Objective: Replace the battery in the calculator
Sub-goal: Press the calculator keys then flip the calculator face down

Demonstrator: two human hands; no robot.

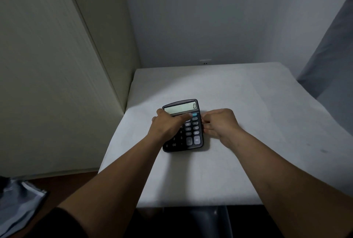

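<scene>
A black desk calculator point(191, 138) lies face up in the middle of the white table point(238, 171). Its display is lit and reads 0. My left hand point(168, 125) rests over the upper left keys, with the forefinger stretched onto a key just below the display. My right hand point(219, 125) sits against the calculator's right edge, fingers curled and touching its side. No loose battery is visible. The calculator's underside is hidden.
A beige cabinet side point(57, 85) stands close on the left and a grey wall with a socket point(205, 62) is behind the table. A grey curtain point(334, 56) hangs at the right. Folded cloth point(19, 205) lies on the floor at lower left.
</scene>
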